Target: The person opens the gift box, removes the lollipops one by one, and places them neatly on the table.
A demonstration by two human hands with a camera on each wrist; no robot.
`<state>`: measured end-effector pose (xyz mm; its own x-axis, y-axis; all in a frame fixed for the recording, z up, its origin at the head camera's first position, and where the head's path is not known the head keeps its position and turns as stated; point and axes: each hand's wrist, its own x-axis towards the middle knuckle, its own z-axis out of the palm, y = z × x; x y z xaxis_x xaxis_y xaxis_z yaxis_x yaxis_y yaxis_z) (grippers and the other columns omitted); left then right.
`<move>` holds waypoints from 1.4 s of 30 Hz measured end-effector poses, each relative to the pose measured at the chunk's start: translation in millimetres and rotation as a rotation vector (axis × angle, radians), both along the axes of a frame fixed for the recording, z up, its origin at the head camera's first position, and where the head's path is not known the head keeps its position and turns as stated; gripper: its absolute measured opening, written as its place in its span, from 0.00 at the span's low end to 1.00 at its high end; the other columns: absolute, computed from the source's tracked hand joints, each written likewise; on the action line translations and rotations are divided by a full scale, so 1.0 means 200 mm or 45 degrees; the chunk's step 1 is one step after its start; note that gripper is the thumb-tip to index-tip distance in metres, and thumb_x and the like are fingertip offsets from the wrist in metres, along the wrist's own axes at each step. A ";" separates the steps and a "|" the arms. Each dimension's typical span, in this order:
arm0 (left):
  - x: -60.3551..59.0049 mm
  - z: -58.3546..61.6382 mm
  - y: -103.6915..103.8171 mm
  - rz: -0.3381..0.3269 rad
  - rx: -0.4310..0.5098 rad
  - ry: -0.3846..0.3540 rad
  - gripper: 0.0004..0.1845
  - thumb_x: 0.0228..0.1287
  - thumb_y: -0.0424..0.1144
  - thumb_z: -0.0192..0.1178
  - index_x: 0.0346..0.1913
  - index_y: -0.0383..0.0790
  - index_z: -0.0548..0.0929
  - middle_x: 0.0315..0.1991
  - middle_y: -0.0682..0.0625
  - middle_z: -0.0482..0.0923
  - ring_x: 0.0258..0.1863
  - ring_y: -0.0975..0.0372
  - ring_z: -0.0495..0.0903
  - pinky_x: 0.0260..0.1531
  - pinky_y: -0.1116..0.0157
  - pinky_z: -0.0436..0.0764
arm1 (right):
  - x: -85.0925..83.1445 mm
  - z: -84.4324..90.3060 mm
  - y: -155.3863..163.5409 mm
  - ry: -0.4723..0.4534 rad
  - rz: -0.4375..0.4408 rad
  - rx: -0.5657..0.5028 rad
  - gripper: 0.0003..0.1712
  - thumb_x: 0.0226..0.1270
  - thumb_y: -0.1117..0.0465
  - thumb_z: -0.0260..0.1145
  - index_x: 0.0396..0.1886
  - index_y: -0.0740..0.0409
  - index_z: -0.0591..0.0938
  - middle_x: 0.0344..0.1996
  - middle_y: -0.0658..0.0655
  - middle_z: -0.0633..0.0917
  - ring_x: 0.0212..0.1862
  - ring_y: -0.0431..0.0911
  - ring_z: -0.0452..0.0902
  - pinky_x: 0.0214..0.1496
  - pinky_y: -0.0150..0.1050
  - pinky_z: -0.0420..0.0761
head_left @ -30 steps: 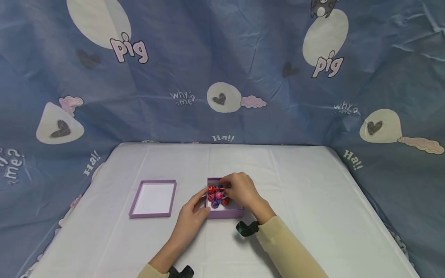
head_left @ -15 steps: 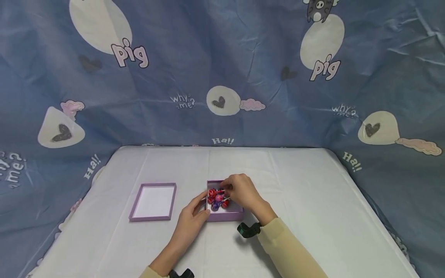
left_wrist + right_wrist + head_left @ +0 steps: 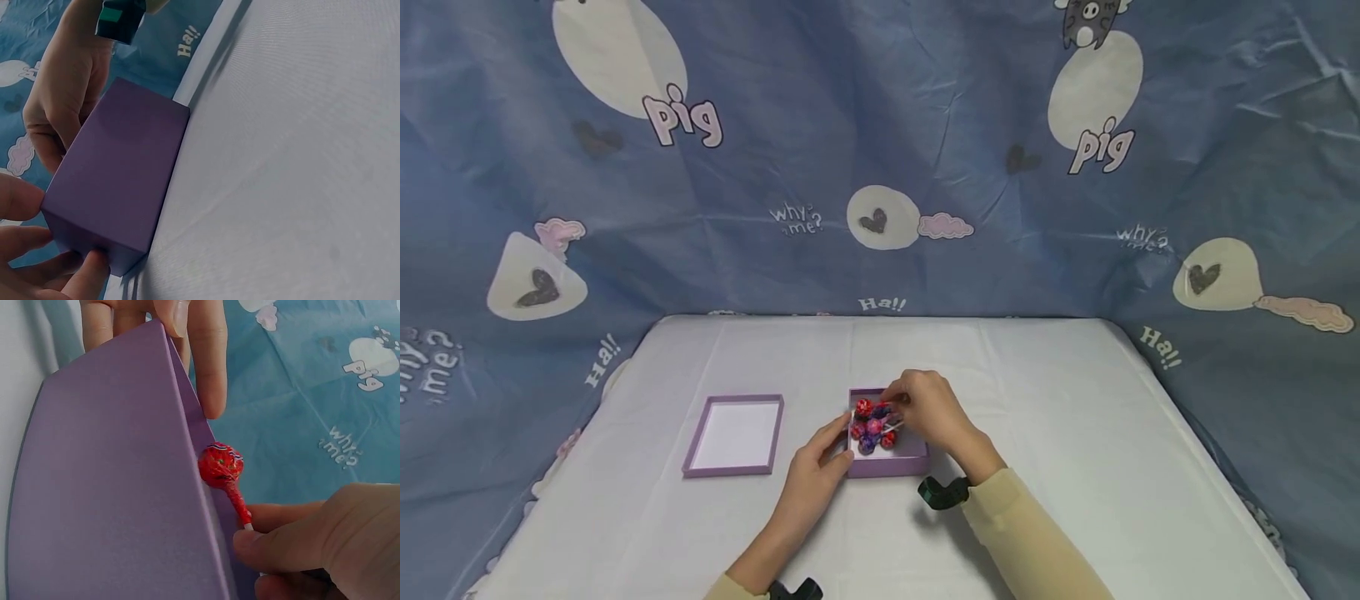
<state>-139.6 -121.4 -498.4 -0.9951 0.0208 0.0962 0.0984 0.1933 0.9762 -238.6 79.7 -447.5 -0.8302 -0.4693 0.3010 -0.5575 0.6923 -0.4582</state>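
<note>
A purple box (image 3: 887, 468) without its cover stands mid-table, with several wrapped lollipops (image 3: 875, 427) in red, pink and dark purple at its left side. My left hand (image 3: 816, 462) grips the box's left end; its thumb and fingers lie round the corner and against the side wall in the left wrist view. Between the thumb and fingers of my right hand (image 3: 294, 544) is the white stick of a red lollipop (image 3: 220, 465). Its round head overlaps the box's rim in the right wrist view. In the head view my right hand (image 3: 928, 408) covers the box's back right part.
Left of the box lies a shallow purple-rimmed lid (image 3: 727, 472), its white inside facing up. A white cloth (image 3: 1060, 433) covers the table. Behind it hangs a blue printed curtain (image 3: 790, 267).
My right hand has risen slightly and shifted right, bringing the red lollipop up with it. My left hand stays at the box's left end. The head view has tilted a little.
</note>
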 end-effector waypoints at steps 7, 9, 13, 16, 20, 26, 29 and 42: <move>0.01 0.00 0.01 -0.028 -0.031 0.010 0.30 0.70 0.29 0.59 0.74 0.43 0.70 0.72 0.47 0.67 0.71 0.53 0.66 0.68 0.61 0.65 | 0.02 0.06 0.03 0.039 0.004 -0.012 0.10 0.61 0.71 0.73 0.35 0.51 0.91 0.27 0.45 0.83 0.31 0.36 0.78 0.35 0.32 0.81; 0.00 0.00 0.00 -0.036 -0.041 0.016 0.29 0.71 0.30 0.59 0.74 0.43 0.70 0.73 0.47 0.67 0.72 0.54 0.65 0.68 0.62 0.65 | 0.02 0.09 0.05 0.063 -0.012 -0.010 0.12 0.60 0.73 0.72 0.35 0.51 0.91 0.27 0.45 0.83 0.31 0.36 0.78 0.35 0.32 0.81; 0.00 0.00 -0.01 -0.024 -0.066 0.039 0.28 0.71 0.30 0.60 0.73 0.43 0.72 0.72 0.47 0.67 0.72 0.54 0.64 0.68 0.61 0.65 | 0.04 0.14 0.08 0.108 -0.030 -0.014 0.14 0.59 0.75 0.71 0.34 0.51 0.91 0.28 0.46 0.83 0.31 0.38 0.78 0.34 0.34 0.81; -0.01 0.00 -0.01 -0.009 -0.066 0.048 0.28 0.70 0.31 0.61 0.72 0.42 0.73 0.72 0.46 0.68 0.72 0.54 0.64 0.68 0.61 0.66 | 0.05 0.17 0.11 0.133 -0.029 -0.026 0.14 0.59 0.76 0.70 0.35 0.53 0.91 0.29 0.48 0.84 0.31 0.40 0.79 0.33 0.36 0.81; -0.01 -0.01 -0.02 -0.007 -0.063 0.041 0.28 0.70 0.31 0.61 0.72 0.42 0.73 0.72 0.47 0.68 0.72 0.54 0.65 0.68 0.62 0.66 | 0.05 0.19 0.16 0.158 -0.037 -0.040 0.13 0.60 0.76 0.70 0.36 0.53 0.91 0.29 0.49 0.84 0.31 0.41 0.79 0.33 0.37 0.80; -0.01 -0.01 -0.02 -0.011 -0.050 0.012 0.28 0.70 0.30 0.61 0.72 0.44 0.73 0.71 0.48 0.69 0.72 0.56 0.64 0.68 0.64 0.65 | 0.04 0.20 0.23 0.170 -0.073 -0.049 0.12 0.60 0.73 0.72 0.36 0.52 0.91 0.29 0.48 0.84 0.31 0.42 0.80 0.35 0.38 0.81; 0.00 -0.01 -0.02 -0.017 -0.053 0.005 0.28 0.70 0.30 0.60 0.72 0.45 0.73 0.71 0.49 0.69 0.72 0.57 0.64 0.69 0.64 0.64 | 0.04 0.19 0.26 0.150 -0.096 -0.053 0.12 0.61 0.72 0.72 0.37 0.52 0.91 0.29 0.48 0.84 0.32 0.42 0.80 0.35 0.39 0.81; -0.01 0.00 -0.02 -0.014 -0.059 0.014 0.28 0.70 0.30 0.60 0.72 0.46 0.74 0.71 0.49 0.69 0.72 0.56 0.64 0.68 0.65 0.65 | 0.02 0.16 0.39 0.114 -0.198 -0.049 0.12 0.58 0.73 0.73 0.37 0.52 0.91 0.30 0.49 0.84 0.31 0.44 0.79 0.35 0.41 0.80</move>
<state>-141.1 -126.3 -498.4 -0.9937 0.0363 0.1059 0.1115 0.2370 0.9651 -234.7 157.8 -416.3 -0.8611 -0.3238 0.3919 -0.4844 0.7565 -0.4393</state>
